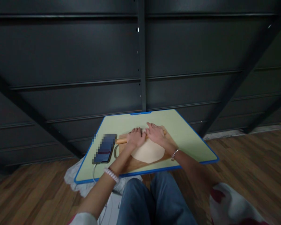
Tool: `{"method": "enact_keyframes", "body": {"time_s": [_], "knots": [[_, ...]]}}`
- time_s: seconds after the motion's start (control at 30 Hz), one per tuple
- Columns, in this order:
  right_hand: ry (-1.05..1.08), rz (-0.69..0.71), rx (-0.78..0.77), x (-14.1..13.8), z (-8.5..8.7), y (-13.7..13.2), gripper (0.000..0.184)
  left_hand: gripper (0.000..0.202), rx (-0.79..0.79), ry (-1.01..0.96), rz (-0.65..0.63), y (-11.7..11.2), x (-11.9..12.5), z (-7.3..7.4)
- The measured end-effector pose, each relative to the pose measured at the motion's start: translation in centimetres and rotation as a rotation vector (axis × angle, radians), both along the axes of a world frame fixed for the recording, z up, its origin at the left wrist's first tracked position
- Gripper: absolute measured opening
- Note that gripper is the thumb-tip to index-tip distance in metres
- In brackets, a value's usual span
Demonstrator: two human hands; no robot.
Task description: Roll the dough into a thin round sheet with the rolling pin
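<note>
Nearest the camera, the person's knees in blue denim jeans (154, 200) are sitting just in front of the pale green, blue-edged rectangular board (189, 134), which is resting low above a brown wood-plank floor (248, 162). A crumpled white cloth (72, 178) is lying under the board's near left corner. On the board, a flat round sheet of pale dough (148, 153) is lying on a brown wooden base (131, 164), near the board's front edge. Toward the board's left side, a dark phone (105, 148) is lying with a white cable (94, 172) trailing off the front. Just beyond the dough, the left hand (136, 137) and the right hand (156, 132) are pressing palms-down on a light wooden rolling pin (121, 140), fingers spread flat rather than curled around it, side by side. Behind the board, dark grey metal panels (84, 62) are rising.
</note>
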State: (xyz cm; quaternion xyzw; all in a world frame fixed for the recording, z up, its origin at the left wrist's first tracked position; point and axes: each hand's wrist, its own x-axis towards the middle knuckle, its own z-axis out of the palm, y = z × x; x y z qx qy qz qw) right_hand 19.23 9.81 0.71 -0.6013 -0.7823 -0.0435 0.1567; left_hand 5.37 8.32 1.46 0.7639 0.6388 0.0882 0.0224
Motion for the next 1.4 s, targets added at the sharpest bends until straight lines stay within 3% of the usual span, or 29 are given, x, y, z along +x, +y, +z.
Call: {"method": "enact_keyframes", "body": {"time_s": [0.1,0.3,0.5,0.63,0.73,0.9,1.07,1.23,1.4], "knots": [[0.000,0.075,0.045,0.6,-0.4,-1.9,0.046,0.052,0.104,0.006,-0.042,-2.4,0.1,-0.5],[0.005,0.254,0.067,2.2,-0.8,-6.1,0.038,0.067,0.185,0.034,-0.133,-6.9,0.0,-1.5],[0.071,0.318,0.113,3.0,-1.0,-9.5,0.034,0.079,0.235,0.089,-0.245,-11.7,0.0,-2.1],[0.028,0.290,0.136,3.0,-0.9,-10.8,0.030,0.071,0.257,0.084,-0.347,-14.8,0.5,-3.2],[-0.058,0.234,0.117,2.6,-0.4,-11.0,0.030,0.063,0.241,0.089,-0.394,-15.9,0.8,-3.8],[-0.167,0.164,0.073,2.0,0.4,-10.7,0.025,0.051,0.235,0.067,-0.373,-14.9,0.2,-3.5],[-0.102,0.017,0.084,3.8,1.3,-10.6,0.027,0.052,0.172,0.075,-0.405,-12.3,-0.4,-3.0],[0.207,-0.101,0.051,7.0,1.9,-12.2,0.029,0.077,0.024,0.095,-0.484,-9.6,0.1,-1.9],[0.682,0.004,0.072,8.8,0.8,-15.8,0.027,0.071,-0.097,0.061,-0.580,-8.5,0.0,-0.7]]}}
